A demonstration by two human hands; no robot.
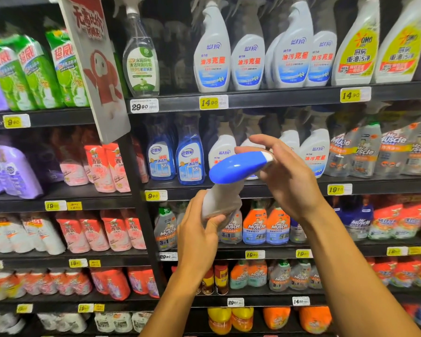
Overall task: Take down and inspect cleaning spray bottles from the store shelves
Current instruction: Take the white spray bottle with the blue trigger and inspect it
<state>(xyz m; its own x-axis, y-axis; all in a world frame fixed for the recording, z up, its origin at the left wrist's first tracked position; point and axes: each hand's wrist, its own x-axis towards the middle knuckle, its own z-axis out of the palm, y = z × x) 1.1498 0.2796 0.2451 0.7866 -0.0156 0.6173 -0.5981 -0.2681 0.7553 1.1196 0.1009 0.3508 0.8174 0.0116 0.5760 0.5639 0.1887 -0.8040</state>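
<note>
At mid-frame a white spray bottle [221, 200] with a blue trigger head [238, 166] is off the shelves [253, 99], so inspection is under way. The left hand [199, 229] grips its body; the right hand [284, 171], fingers loosely spread, touches the head. Next probably calls for turning it to read the label.

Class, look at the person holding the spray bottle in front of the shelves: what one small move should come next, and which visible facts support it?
Probably turn the spray bottle so its label faces the camera. The left hand grips its white body low down, while the right hand rests fingers on the blue trigger head. The bottle is already off the shelf and tilted, and no label text shows, so inspection seems barely begun.
</note>
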